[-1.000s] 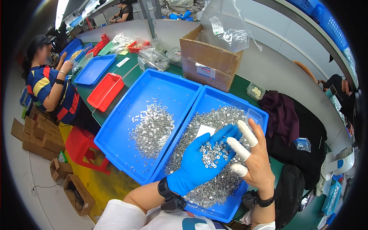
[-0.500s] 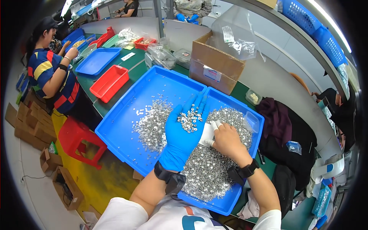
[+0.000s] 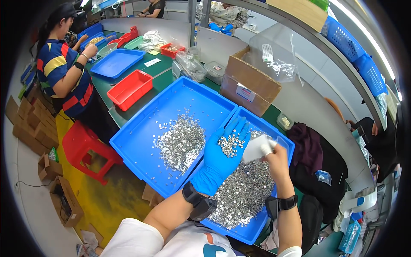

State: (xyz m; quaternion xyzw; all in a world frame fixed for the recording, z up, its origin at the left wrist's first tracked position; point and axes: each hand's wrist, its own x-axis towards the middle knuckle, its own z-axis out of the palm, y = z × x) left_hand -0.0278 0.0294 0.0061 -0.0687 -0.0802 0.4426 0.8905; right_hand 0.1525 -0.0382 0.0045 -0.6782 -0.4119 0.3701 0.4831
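My left hand [image 3: 218,165], in a blue glove, is palm up with its fingers stretched and slightly cupped. A small heap of shiny metal rings [image 3: 231,145] rests on its palm. Just right of it, my right hand [image 3: 279,160], with white covers on its fingertips, pinches a flat white card [image 3: 254,148]. The card is close to the gloved fingers; whether they touch is unclear. Below both hands, a large pile of small metal rings [image 3: 239,197] fills much of the right blue tray [image 3: 252,236]. The left blue tray [image 3: 137,150] holds a smaller ring pile [image 3: 180,143].
Beyond the trays stands an open cardboard box [image 3: 248,83] with a clear plastic bag. A red bin [image 3: 129,91] and another blue tray [image 3: 117,63] lie at the far left, near a standing co-worker [image 3: 64,64]. A red stool [image 3: 87,150] is on the floor; dark cloth [image 3: 306,147] lies right.
My left hand has shifted right and nearer with the rings on its palm. My right hand has turned and moved rightward, with the white card in its fingers. The whole view has shifted slightly.
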